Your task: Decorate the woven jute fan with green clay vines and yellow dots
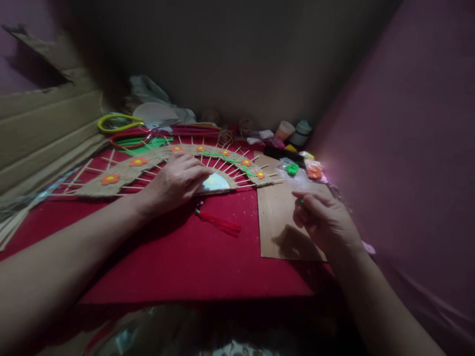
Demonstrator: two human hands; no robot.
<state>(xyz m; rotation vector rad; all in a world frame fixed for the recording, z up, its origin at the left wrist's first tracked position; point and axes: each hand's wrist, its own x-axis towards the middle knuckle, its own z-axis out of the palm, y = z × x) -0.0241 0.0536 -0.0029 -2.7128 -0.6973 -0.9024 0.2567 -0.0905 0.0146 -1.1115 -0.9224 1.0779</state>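
A half-round fan (159, 155) of thin sticks and woven tan cord lies on the red cloth. Orange flowers with yellow centres dot its band, and thin green strands run between those on the right. My left hand (180, 177) is on the fan's inner part, fingers bent over it and thumb near the lower edge, beside a pale blue centre piece (218, 183). Above a brown board (274, 222), my right hand (322, 217) is closed in a pinch on a small bit of green clay (302, 201), mostly hidden by the fingers. A red tassel (220, 224) lies below the fan.
Yellow- and red-handled scissors (128, 134) lie behind the fan at left. Bags of green clay (291, 169) and orange clay (314, 170) sit at the board's far end. A cup (285, 130) and a bottle (301, 132) stand behind. Cardboard (48, 118) borders the left, a wall (408, 123) the right.
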